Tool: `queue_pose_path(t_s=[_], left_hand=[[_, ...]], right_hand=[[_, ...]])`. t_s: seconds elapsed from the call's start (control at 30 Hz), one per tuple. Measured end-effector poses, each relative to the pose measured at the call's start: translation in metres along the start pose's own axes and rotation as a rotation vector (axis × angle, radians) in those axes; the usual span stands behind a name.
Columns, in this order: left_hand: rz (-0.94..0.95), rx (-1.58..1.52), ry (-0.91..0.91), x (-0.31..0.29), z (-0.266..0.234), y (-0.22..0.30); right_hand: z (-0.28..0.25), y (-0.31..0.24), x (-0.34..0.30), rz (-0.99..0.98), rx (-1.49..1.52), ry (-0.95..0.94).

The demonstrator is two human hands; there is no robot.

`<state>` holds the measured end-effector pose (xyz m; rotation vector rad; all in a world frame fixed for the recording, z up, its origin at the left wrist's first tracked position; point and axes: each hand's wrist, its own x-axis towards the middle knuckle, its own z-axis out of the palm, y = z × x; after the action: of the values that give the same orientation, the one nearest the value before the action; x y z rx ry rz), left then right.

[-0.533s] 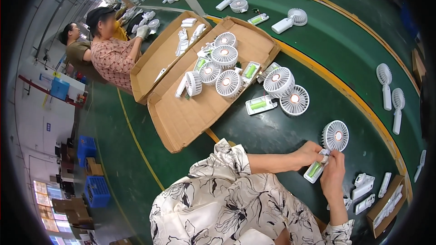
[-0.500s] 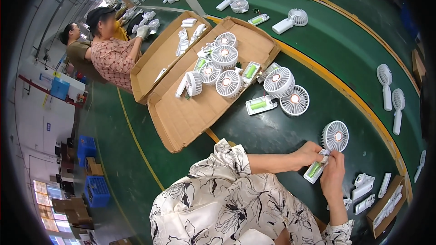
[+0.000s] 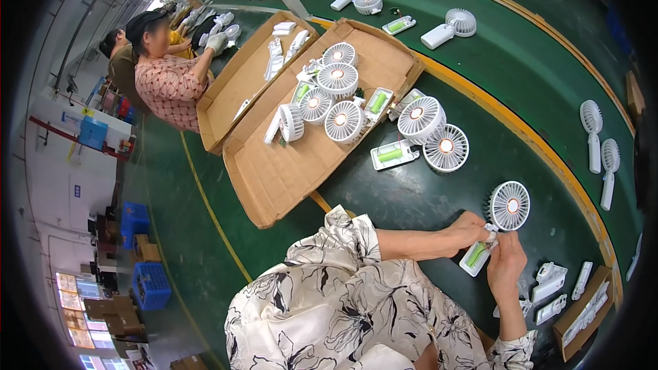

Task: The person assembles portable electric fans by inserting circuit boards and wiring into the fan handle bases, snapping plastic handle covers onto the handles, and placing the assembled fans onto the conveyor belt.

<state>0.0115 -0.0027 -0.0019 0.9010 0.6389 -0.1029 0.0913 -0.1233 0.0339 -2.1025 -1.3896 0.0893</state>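
Note:
Between my hands is a white handheld fan [image 3: 510,206], its round grille toward the far side and its handle open. A green battery [image 3: 476,255] shows inside the handle. My left hand [image 3: 467,230] pinches the joint between handle and fan head from the left. From the right, my right hand [image 3: 507,260] has its fingertips closed at the same joint; the small parts under them are hidden. Just beyond, two more fan heads [image 3: 446,147] lie on the green table beside an open handle half [image 3: 395,155] with a green battery.
A cardboard tray [image 3: 274,188] with several fans stands at the left, another tray [image 3: 218,115] behind it. White casings [image 3: 548,279] and a small box [image 3: 582,315] lie at right. Finished-looking fans [image 3: 593,133] sit on the green belt [image 3: 521,55]. A co-worker [image 3: 171,85] in gloves sits far left.
Fans on the belt have shifted a little to the right and nearer. My right hand's fingers have slid slightly down at the joint. The fan between my hands stays nearly in place.

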Motion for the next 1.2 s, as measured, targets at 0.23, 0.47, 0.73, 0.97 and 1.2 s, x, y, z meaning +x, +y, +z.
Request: queue_pose_path(t_s=[0.23, 0.47, 0.73, 0.97, 1.2], left_hand=[[-0.084, -0.007, -0.004, 0.001, 0.002, -0.003], [-0.142, -0.061, -0.180, 0.014, -0.017, 0.006], [0.058, 0.070, -0.006, 0.009, -0.004, 0.014], [0.199, 0.086, -0.037, 0.007, -0.005, 0.015], [0.169, 0.064, -0.013, 0.004, -0.001, 0.015]], right_hand=[[-0.006, -0.004, -0.005, 0.049, 0.030, -0.040], [-0.009, 0.008, 0.005, 0.113, 0.061, -0.162], [-0.006, 0.018, 0.007, 0.219, 0.145, -0.051], [-0.003, -0.009, -0.039, 0.047, 0.222, 0.265], [0.014, -0.012, -0.044, -0.049, 0.022, 0.069]])
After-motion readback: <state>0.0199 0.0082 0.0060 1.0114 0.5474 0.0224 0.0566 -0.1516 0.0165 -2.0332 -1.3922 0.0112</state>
